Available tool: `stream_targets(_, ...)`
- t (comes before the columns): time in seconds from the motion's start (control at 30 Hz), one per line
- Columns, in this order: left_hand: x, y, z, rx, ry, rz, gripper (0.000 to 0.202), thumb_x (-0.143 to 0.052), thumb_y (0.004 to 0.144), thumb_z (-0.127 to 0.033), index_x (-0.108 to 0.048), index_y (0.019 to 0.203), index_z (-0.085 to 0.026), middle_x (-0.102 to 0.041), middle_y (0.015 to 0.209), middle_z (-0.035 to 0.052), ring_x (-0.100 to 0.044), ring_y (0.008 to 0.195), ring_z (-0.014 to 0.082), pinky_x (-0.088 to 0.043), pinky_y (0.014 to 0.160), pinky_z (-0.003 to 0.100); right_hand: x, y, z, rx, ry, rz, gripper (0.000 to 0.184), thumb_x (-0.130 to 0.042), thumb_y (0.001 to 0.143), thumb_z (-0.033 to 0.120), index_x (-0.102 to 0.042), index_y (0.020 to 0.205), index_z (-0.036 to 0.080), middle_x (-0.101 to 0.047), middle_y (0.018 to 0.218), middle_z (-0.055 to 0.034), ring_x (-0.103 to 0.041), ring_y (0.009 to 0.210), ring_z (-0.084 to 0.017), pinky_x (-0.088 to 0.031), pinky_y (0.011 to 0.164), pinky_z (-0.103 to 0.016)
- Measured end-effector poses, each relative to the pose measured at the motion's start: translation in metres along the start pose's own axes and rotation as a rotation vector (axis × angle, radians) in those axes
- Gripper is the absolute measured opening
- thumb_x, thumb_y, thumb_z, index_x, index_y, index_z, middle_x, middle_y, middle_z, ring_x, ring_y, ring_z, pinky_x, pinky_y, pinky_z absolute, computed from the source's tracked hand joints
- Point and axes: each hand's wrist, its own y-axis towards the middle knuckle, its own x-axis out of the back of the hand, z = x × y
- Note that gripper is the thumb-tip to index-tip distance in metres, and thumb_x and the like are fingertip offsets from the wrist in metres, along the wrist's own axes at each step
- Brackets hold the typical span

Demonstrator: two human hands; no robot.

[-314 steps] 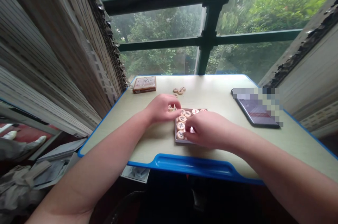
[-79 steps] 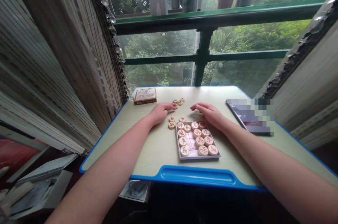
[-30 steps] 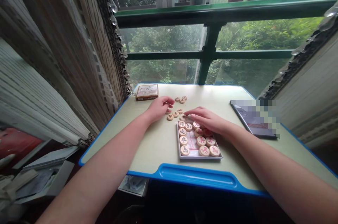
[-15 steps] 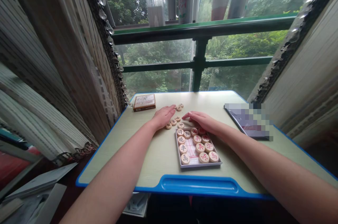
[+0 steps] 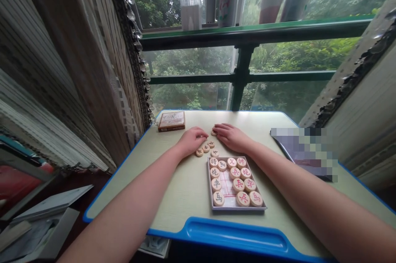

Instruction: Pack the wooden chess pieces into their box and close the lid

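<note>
My left hand (image 5: 193, 140) rests on the table left of the loose pieces, its fingers curled down over a xiangqi piece (image 5: 203, 136) that is mostly hidden. At the far end of the pieces, my right hand (image 5: 232, 136) has its fingertips closed on another round wooden xiangqi piece (image 5: 213, 132). Between and below the hands lie several loose pieces (image 5: 206, 148) with dark characters. Nearer to me, a shallow box tray (image 5: 229, 209) holds black-marked pieces (image 5: 216, 183) down its left side and red-marked pieces (image 5: 238, 184) in two columns on the right.
A brown-edged box lid (image 5: 171, 120) lies at the table's back left. On the right is a dark flat tablet-like object (image 5: 287, 147), partly blurred out. The table has a blue rim with a molded groove (image 5: 238, 234). Cans (image 5: 229, 5) and stacked cups stand on the window ledge.
My right hand has moved forward and its fingers now meet a piece. My left fingers have curled down from a flatter pose. The view has shifted slightly, showing the tray fully.
</note>
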Motion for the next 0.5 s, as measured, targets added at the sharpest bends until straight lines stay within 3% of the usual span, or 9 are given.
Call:
stream_targets(0.27,0.002,-0.001,-0.001,0.232,-0.327,0.003,0.038,-0.045,0.068,0.0,-0.069,0.094,-0.013,-0.071,0.098,0.006,-0.064,0.092,0.0151,-0.048,0.091,0.031,0.01,-0.013,0.011,0.066,0.095,-0.017,0.023,-0.051,0.082,0.027,-0.068,0.095,0.019,-0.064,0.109,-0.0095,-0.058,0.099,-0.023,-0.044,0.093,-0.038)
stream_targets(0.4,0.003,-0.002,-0.001,0.217,-0.207,-0.081,0.042,-0.043,0.066,0.003,-0.068,0.096,-0.014,-0.069,0.101,0.0061,-0.062,0.097,0.0157,-0.047,0.093,0.03,0.013,-0.015,0.013,0.006,0.144,-0.041,0.022,-0.053,0.078,0.022,-0.07,0.09,0.018,-0.063,0.102,-0.0097,-0.059,0.094,-0.022,-0.046,0.088,-0.036)
stream_targets(0.5,0.004,-0.005,-0.003,0.168,-0.043,-0.056,0.032,-0.049,0.07,-0.007,-0.069,0.094,-0.015,-0.068,0.102,0.0061,-0.061,0.097,0.018,-0.047,0.092,0.031,0.013,-0.015,0.013,-0.016,0.177,-0.029,0.022,-0.055,0.078,0.027,-0.071,0.091,0.019,-0.063,0.105,-0.0099,-0.058,0.097,-0.023,-0.044,0.092,-0.037)
